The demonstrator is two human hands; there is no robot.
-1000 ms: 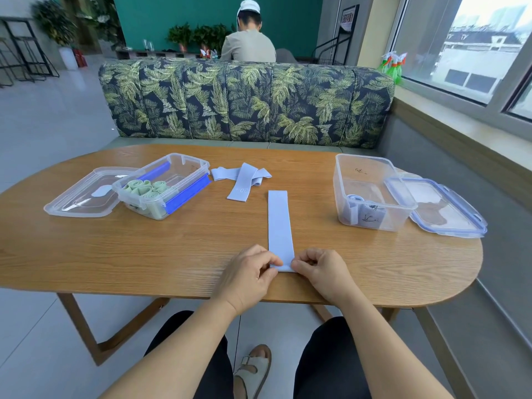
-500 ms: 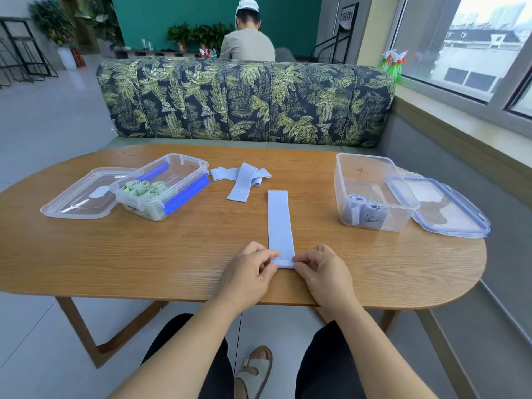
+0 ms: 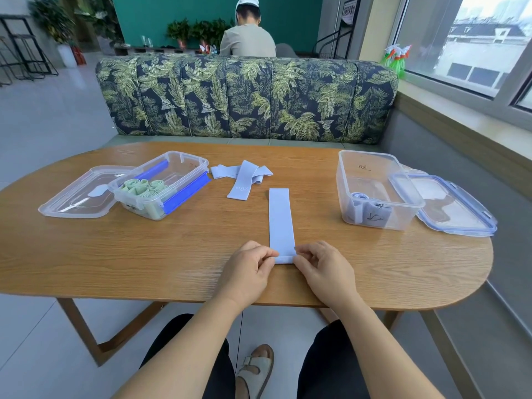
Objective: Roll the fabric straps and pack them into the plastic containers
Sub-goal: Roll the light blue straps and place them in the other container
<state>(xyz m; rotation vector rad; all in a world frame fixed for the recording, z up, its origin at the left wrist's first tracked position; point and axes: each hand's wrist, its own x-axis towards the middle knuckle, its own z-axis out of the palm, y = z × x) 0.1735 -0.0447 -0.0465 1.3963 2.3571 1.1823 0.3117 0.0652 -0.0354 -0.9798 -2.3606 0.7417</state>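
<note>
Both grips are closed on the pale blue strap (image 3: 280, 217). The left hand (image 3: 247, 269) and the right hand (image 3: 322, 269) each pinch one side of its near end, which is turned over into a small roll — the rest lies flat on the surface (image 3: 144, 254), running straight away from the person. Beyond the strap's far end, slightly left, the loose straps (image 3: 241, 177) lie crossed over one another. Well left of the strap stands the left container (image 3: 198, 165) with green rolls (image 3: 144, 188) inside, and the left lid (image 3: 77, 194) lies farther left. Right of the strap stands the right container (image 3: 374, 180) with blue rolls (image 3: 371, 210) — the right lid (image 3: 449, 205) leans on its far side.
</note>
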